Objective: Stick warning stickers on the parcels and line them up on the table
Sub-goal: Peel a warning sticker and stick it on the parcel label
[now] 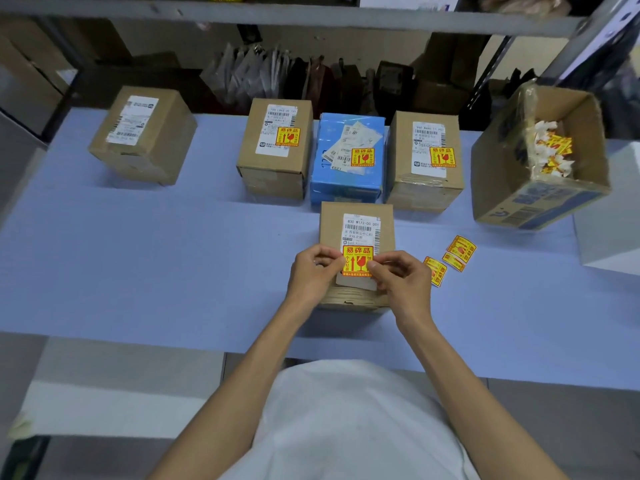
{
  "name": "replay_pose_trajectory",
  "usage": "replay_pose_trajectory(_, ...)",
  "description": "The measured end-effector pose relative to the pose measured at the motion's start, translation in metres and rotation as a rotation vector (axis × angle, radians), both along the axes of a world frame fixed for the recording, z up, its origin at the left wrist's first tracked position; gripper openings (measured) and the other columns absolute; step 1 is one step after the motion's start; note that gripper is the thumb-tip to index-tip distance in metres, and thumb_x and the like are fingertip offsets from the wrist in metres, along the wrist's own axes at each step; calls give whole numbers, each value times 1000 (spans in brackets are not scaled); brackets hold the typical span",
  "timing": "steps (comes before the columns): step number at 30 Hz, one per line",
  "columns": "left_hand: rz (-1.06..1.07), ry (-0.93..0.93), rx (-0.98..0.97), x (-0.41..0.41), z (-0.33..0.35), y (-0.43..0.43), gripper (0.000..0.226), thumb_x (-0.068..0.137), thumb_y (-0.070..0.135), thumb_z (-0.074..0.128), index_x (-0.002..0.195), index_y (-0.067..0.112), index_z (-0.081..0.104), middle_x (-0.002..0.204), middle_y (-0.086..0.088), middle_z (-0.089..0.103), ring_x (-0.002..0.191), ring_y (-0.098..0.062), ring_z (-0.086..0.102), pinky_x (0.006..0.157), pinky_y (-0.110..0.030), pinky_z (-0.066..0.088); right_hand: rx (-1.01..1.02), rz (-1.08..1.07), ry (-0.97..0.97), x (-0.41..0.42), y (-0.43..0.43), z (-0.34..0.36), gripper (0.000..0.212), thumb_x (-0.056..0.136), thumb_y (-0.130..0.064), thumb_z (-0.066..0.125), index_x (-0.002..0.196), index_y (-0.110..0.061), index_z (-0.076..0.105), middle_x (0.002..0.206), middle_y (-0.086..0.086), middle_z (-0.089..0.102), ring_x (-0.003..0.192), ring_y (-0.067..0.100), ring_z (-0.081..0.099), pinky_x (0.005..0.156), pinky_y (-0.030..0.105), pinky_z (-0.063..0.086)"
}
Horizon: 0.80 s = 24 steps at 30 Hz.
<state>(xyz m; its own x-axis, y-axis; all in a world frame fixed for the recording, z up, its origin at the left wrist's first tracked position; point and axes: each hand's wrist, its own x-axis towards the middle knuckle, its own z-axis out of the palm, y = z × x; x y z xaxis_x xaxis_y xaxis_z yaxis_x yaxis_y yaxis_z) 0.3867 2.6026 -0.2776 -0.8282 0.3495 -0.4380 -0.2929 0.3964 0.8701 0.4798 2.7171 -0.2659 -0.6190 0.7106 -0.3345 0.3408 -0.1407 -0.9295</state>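
Observation:
A brown parcel (356, 216) lies in front of me on the blue table (138, 254). A yellow and red warning sticker (357, 259) sits over its white label. My left hand (313, 275) pinches the sticker's left edge and my right hand (401, 277) pinches its right edge. Behind it stand three parcels side by side, each with a sticker: a brown one (275, 147), a blue one (348, 157) and a brown one (424, 157). Another brown parcel (142, 133) lies apart at the far left, with no sticker visible.
Loose stickers (450, 258) lie on the table right of my hands. An open carton (540, 157) holding crumpled sticker scraps stands at the far right. A white box (609, 220) sits at the right edge. Shelves with bags and boxes run behind the table.

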Motion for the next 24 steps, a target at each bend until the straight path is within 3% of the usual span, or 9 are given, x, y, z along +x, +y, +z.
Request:
replay_pose_trajectory(4,0,13,-40,1,-2,0,25,82,21,72,94,19,51,91,-2,67,83,-14,64,64,-18,46,38,-4,-30,2,-2,-3,11,78,-6,76,82,-12,68,72,7,70,65,14,64,63,35,55)
replay_pose_trajectory(9,-31,76,-123,1,-1,0,27,83,21,71,96,16,47,90,1,64,76,-8,60,57,-13,41,101,5,-62,0,-2,-3,37,76,-7,77,104,-17,57,64,4,70,63,18,67,66,38,57)
replay_pose_trajectory(16,-44,113,-194,2,-1,1,27,84,22,70,93,17,46,84,5,59,71,-6,56,58,-17,41,106,4,-154,-5,0,-7,33,75,-10,79,95,-14,53,64,2,69,67,21,68,72,49,58)
replay_pose_trajectory(24,-59,136,-212,4,0,6,27,83,21,71,93,17,46,87,3,60,79,-12,60,63,-20,45,154,-7,-173,-5,4,-9,28,75,-7,77,90,-14,54,64,4,69,64,21,67,70,43,58)
